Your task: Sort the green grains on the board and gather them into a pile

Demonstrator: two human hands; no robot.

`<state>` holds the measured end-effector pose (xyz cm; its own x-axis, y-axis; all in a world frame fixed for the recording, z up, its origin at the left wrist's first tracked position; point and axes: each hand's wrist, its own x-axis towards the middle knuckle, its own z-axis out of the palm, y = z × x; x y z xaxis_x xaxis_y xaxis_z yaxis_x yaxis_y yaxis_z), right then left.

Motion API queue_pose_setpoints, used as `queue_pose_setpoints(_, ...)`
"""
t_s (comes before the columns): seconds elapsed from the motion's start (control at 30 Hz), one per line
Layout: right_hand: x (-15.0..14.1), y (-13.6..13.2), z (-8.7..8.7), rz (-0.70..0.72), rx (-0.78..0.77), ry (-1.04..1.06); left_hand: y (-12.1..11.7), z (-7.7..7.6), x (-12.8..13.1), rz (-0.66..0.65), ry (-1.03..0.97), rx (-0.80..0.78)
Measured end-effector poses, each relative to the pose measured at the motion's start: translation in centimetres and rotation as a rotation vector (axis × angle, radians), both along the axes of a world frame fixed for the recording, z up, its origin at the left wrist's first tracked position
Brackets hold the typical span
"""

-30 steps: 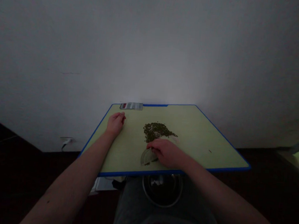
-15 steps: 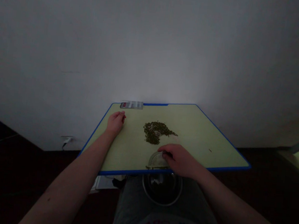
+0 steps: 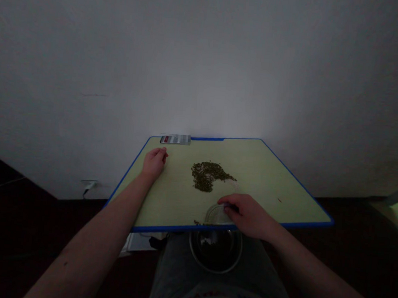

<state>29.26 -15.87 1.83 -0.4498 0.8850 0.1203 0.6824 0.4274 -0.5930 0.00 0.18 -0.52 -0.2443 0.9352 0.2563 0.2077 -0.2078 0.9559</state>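
Note:
My right hand [image 3: 249, 214] is closed on a clear, half-round plastic protractor [image 3: 216, 214], which stands on the light folding table [image 3: 266, 172] close to its near edge. A few small grains [image 3: 198, 223] lie along that edge by the protractor's left end. Beyond it, a pile of small greenish-brown grains, like dried beans [image 3: 205, 177], spreads over the middle of the table. My left hand [image 3: 154, 162] rests as a loose fist at the left side, with nothing visible in it. Below the near edge, a metal bowl [image 3: 214, 262] sits on my lap, with some dark contents hard to make out.
A phone [image 3: 175, 139] lies at the table's back left corner. The table has a blue rim [image 3: 296, 179] and stands against a pale wall [image 3: 205, 67]. A tiny reddish sliver [image 3: 279, 200] lies at the right. On the wall at left is a plugged-in socket [image 3: 89, 185].
My right hand has shifted slightly to the right with the protractor along the near edge. Fewer grains show at that edge. My left hand and the pile have stayed put.

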Motion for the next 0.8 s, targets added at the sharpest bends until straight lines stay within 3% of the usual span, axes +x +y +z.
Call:
queue_pose_setpoints(0.53, 1.2, -0.2, 0.1, -0.043, 0.027, 0.010, -0.3, 0.4, 0.0, 0.012, 0.025, 0.000)
queue_pose_setpoints(0.67, -0.7, 1.1, 1.0, -0.008, 0.072, 0.039, -0.1, 0.1, 0.0, -0.001, 0.028, -0.001)
queue_pose_setpoints(0.8, -4.6, 2.8, 2.1, 0.196, 0.117, 0.080, 0.1, -0.2, 0.2, -0.002, 0.040, 0.011)
